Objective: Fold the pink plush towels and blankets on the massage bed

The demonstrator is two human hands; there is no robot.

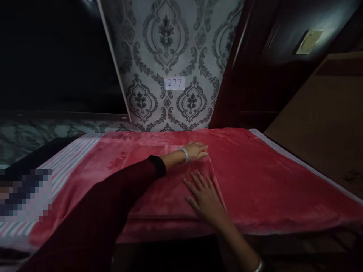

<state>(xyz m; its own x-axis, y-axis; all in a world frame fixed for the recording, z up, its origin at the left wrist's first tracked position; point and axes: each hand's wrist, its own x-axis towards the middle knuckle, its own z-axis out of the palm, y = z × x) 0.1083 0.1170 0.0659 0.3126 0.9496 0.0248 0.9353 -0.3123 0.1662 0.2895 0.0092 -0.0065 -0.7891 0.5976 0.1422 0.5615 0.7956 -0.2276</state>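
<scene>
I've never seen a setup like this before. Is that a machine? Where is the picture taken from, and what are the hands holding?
There is no machine at work here: these are a person's own bare hands. The single picture comes from a camera worn on that person's head, looking forward and down.

A red cloth is spread out, with a striped cloth showing at its edges. On it lies a folded layer, also red; I can't tell whether it is a separate piece.

The left hand, reaching farther, and the right hand, nearer the camera, lie palm down on the red fabric. Neither grips anything.

Behind, a paper marked 277 is on the patterned wall.
</scene>
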